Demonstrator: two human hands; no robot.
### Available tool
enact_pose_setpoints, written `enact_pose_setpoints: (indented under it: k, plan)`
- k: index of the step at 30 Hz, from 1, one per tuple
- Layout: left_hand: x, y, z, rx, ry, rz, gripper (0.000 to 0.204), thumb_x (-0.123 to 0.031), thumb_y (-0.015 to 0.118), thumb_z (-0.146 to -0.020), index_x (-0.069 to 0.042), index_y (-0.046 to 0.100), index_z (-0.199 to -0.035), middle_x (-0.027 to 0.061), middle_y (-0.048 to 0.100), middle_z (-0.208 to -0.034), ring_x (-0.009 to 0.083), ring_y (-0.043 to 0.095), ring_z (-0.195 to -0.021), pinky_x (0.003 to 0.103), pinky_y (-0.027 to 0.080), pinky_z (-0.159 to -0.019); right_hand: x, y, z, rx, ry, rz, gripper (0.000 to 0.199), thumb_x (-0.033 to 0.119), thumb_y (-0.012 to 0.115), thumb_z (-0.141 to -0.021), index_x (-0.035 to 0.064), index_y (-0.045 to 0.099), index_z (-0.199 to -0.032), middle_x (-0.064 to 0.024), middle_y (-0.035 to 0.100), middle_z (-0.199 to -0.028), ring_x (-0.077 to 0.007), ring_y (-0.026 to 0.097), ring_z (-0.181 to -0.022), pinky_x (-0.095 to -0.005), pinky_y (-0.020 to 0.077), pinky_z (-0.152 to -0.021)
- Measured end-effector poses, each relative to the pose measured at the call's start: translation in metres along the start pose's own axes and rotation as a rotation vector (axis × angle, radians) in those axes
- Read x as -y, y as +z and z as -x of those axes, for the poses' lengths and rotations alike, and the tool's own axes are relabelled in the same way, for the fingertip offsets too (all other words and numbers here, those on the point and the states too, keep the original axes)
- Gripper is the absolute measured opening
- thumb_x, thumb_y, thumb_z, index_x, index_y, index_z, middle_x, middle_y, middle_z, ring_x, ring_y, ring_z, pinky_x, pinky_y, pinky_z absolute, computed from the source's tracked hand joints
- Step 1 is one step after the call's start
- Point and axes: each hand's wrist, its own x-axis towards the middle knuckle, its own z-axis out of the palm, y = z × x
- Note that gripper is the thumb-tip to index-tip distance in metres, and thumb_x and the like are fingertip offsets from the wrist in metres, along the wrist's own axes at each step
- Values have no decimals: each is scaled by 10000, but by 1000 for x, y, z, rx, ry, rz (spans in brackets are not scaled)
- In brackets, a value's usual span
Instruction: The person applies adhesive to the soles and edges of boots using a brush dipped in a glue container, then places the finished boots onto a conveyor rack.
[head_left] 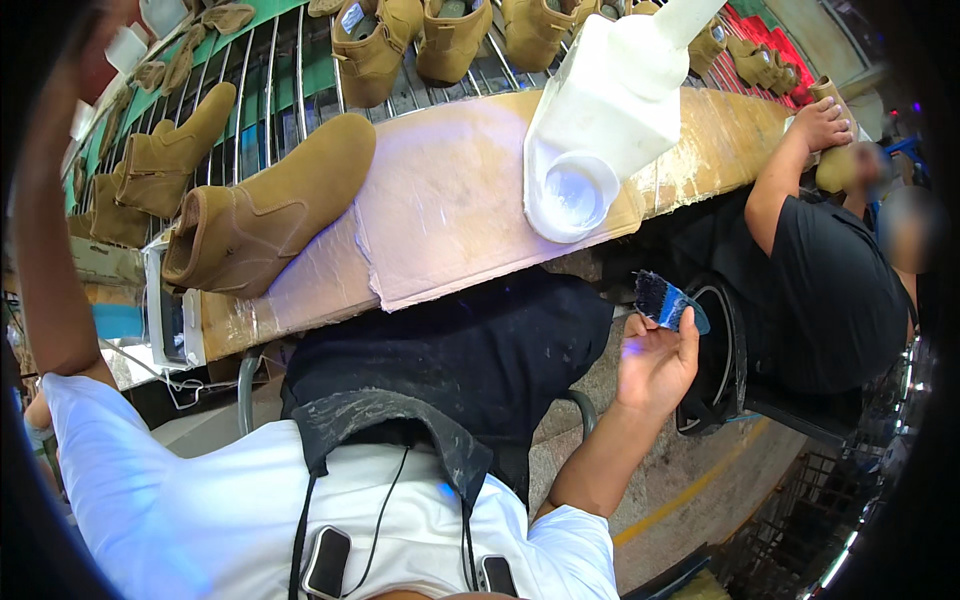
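Note:
My right hand [655, 365] is raised beside the bench's near edge, its fingers pinching a small brush [672, 302] with dark bristles and a blue handle. On the left, my left arm [55, 240] reaches far up and forward. My left hand [103, 28] is blurred at the dark upper-left rim, so its fingers cannot be made out. A tan ankle boot [275, 205] lies on its side on the cardboard-covered bench [450, 200]. Right of it, a white plastic dispenser [615, 105] has an open round cup [572, 197] at its base with whitish liquid inside.
Beyond the bench, a metal-bar rack [285, 75] holds several tan boots [452, 40]. More boots [165, 160] stand at the left. At the right, a co-worker [835, 285] in black sits with a hand [822, 125] on another boot [832, 168].

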Motion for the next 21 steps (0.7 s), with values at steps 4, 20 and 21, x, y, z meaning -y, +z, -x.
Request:
enact_pose_setpoints:
  k: [4, 20, 21]
  plan:
    - [36, 47, -14, 663, 161, -397, 282, -244, 421, -999, -18, 510, -855, 36, 508, -773, 168, 497, -663, 324, 414, -653, -7, -1, 0, -25, 14, -15, 127, 162, 627, -866, 47, 577, -875, -69, 608, -823, -162, 526, -690, -295, 401, -612]
    - [-45, 96, 172, 927, 363, -224, 405, -92, 738, -681, -36, 628, -1067, 132, 627, -839, 271, 621, -757, 333, 498, -696, -35, 30, -6, 47, 206, -243, 133, 179, 637, -868, 62, 596, -913, -46, 602, -853, -143, 450, -669, -255, 380, -588]
    - [-38, 102, 169, 862, 394, -277, 420, -88, 738, -679, -35, 620, -1079, 139, 623, -862, 281, 617, -784, 341, 494, -718, -37, 35, -5, 12, 177, -223, 129, 173, 640, -867, 62, 595, -915, -46, 603, -855, -143, 451, -672, -256, 384, -589]
